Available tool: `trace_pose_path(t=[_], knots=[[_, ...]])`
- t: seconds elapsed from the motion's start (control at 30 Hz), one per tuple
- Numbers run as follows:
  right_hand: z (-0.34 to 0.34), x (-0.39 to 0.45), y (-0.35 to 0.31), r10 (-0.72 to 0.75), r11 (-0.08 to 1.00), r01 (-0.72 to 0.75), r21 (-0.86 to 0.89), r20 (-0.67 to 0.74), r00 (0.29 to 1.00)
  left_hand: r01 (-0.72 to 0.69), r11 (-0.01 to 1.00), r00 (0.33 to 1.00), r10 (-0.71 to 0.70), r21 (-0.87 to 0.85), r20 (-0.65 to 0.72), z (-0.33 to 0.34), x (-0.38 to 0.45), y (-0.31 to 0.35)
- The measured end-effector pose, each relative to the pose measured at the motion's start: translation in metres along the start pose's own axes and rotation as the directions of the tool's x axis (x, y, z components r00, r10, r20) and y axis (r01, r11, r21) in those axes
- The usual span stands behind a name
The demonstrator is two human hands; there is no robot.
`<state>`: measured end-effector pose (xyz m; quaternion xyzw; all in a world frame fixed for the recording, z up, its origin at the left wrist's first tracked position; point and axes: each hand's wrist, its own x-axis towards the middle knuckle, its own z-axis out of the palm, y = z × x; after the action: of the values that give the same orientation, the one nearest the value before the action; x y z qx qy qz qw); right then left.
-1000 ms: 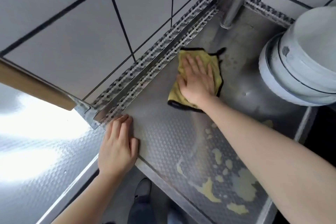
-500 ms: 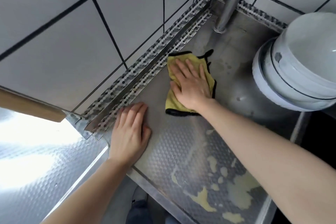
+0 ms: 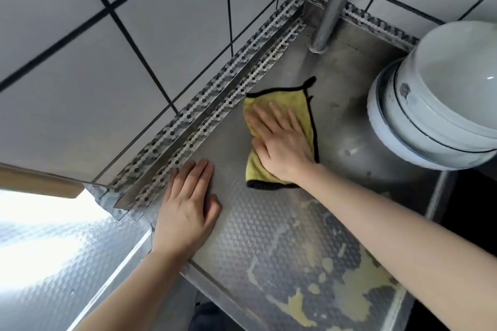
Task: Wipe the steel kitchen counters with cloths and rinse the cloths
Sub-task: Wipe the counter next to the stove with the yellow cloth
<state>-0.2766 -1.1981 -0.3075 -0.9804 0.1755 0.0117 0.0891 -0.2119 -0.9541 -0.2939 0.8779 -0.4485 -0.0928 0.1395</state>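
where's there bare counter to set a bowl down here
Bare steel lies between the yellow cloth, the pipe and the white pot. Crowded: both hands by the wall rail; yellowish patches cover the near edge.

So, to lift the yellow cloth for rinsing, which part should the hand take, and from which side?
Probably the far right corner of the yellow cloth, coming from the right. The right hand lies flat over its middle, but that corner is bare, and a small black loop sticks out there. The left edge sits close to the wall strip, leaving less room.
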Motion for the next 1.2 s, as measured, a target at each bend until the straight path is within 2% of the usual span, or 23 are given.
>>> trace_pose_path(t=[0.07, 0.1, 0.17, 0.23, 0.3, 0.37, 0.43, 0.53, 0.63, 0.77, 0.83, 0.9, 0.97, 1.07, 1.13, 1.2], knots=[[-0.006, -0.001, 0.021, -0.099, 0.995, 0.100, -0.014, 0.049, 0.994, 0.003, 1.000, 1.000, -0.003, -0.007, 0.000, -0.001, 0.000, 0.001], [-0.008, 0.008, 0.038, -0.072, 0.997, 0.073, -0.038, 0.044, 0.996, 0.005, 1.000, 1.000, -0.005, -0.006, -0.002, -0.001, 0.000, 0.001], [-0.014, 0.034, 0.077, 0.123, 0.988, -0.123, -0.090, -0.012, 0.992, 0.005, 1.000, 1.000, -0.005, -0.005, -0.009, 0.000, 0.000, 0.001], [-0.020, 0.053, 0.111, 0.381, 0.923, -0.384, -0.036, -0.068, 0.922, 0.004, 1.000, 1.000, -0.004, -0.002, -0.017, 0.002, -0.001, 0.000], [-0.022, 0.056, 0.126, 0.584, 0.810, -0.572, 0.128, -0.096, 0.806, 0.002, 1.000, 1.000, -0.002, 0.002, -0.024, 0.002, -0.001, -0.001], [-0.017, 0.046, 0.113, 0.708, 0.701, -0.678, 0.222, -0.099, 0.700, 0.004, 1.000, 1.000, -0.004, 0.007, -0.025, 0.002, 0.000, 0.000], [-0.005, 0.026, 0.085, 0.736, 0.676, -0.713, 0.186, -0.134, 0.664, 0.009, 1.000, 1.000, -0.008, 0.010, -0.023, 0.001, 0.000, 0.001], [-0.001, 0.008, 0.069, 0.680, 0.733, -0.670, 0.115, -0.121, 0.723, 0.006, 1.000, 1.000, -0.005, 0.014, -0.017, -0.001, 0.000, 0.002], [-0.013, 0.033, 0.106, 0.664, 0.746, -0.649, 0.148, -0.085, 0.743, 0.008, 1.000, 1.000, -0.008, 0.021, -0.013, -0.001, 0.000, 0.001], [-0.022, 0.057, 0.136, 0.723, 0.682, -0.692, 0.237, -0.075, 0.687, 0.012, 1.000, 1.000, -0.012, 0.020, -0.024, 0.001, 0.000, 0.001], [-0.017, 0.048, 0.121, 0.747, 0.659, -0.723, 0.208, -0.065, 0.662, 0.007, 1.000, 1.000, -0.006, 0.022, -0.026, 0.001, 0.000, 0.000], [-0.009, 0.026, 0.090, 0.739, 0.671, -0.722, 0.169, -0.076, 0.669, 0.008, 1.000, 1.000, -0.007, 0.030, -0.027, 0.003, 0.000, -0.001], [-0.003, -0.004, 0.053, 0.698, 0.716, -0.686, 0.126, -0.101, 0.709, 0.007, 0.999, 0.999, -0.006, 0.035, -0.033, 0.003, 0.000, -0.001], [0.008, -0.049, 0.020, 0.566, 0.821, -0.571, 0.010, -0.150, 0.811, 0.001, 0.999, 0.999, 0.000, 0.037, -0.038, 0.002, 0.001, 0.000], [0.004, -0.056, 0.033, 0.457, 0.887, -0.462, -0.011, -0.134, 0.879, 0.000, 0.999, 0.999, 0.002, 0.033, -0.045, 0.002, 0.001, 0.001], [-0.005, -0.041, 0.064, 0.380, 0.923, -0.385, -0.015, -0.124, 0.917, -0.001, 1.000, 0.998, 0.003, 0.029, -0.055, 0.002, 0.001, 0.000]])
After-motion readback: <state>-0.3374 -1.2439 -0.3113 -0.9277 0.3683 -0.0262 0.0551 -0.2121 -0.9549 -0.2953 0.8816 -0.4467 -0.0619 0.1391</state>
